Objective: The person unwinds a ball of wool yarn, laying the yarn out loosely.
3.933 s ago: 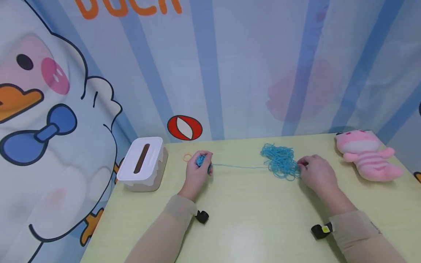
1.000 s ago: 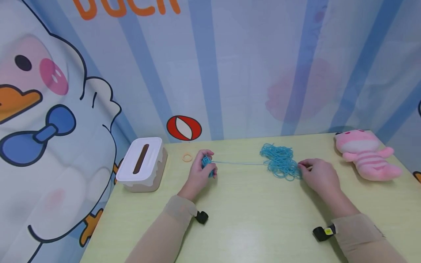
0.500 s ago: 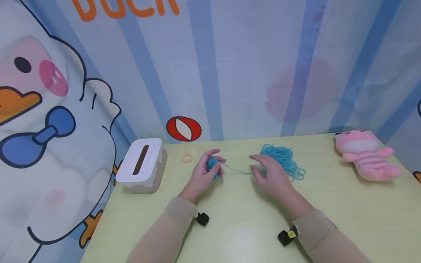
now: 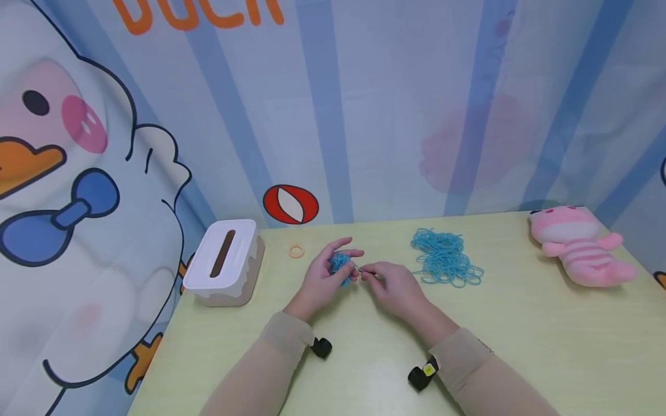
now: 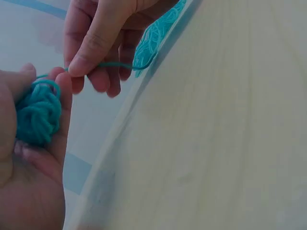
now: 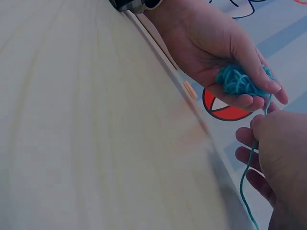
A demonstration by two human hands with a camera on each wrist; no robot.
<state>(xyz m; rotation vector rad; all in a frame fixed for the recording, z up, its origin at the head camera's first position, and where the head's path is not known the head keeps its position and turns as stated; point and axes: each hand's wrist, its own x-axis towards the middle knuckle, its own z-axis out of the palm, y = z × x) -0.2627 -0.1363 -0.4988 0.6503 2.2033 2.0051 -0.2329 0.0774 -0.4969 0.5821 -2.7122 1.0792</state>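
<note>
A small ball of blue yarn [image 5: 38,115] sits in my left hand [image 4: 319,283], held between thumb and fingers. From it a strand runs to my right hand [image 4: 398,289], whose thumb and index finger pinch the yarn strand [image 6: 243,184] close beside the ball. Past the right hand, the strand trails on to a loose tangled heap of blue yarn [image 4: 444,257] on the table. In the right wrist view the ball [image 6: 240,80] shows wound loops, partly covered by the left thumb.
A white-lidded box [image 4: 221,260] with a brown slot stands at the table's left. Near it lies a thin pale orange ring [image 4: 296,251]. A pink striped plush toy [image 4: 583,245] lies at the right. A printed curtain [image 4: 385,115] hangs behind the table [image 4: 364,370].
My right hand has left the edge of the yarn heap, moved left to the ball and pinched the strand there. The left hand has shifted slightly right with the ball.
</note>
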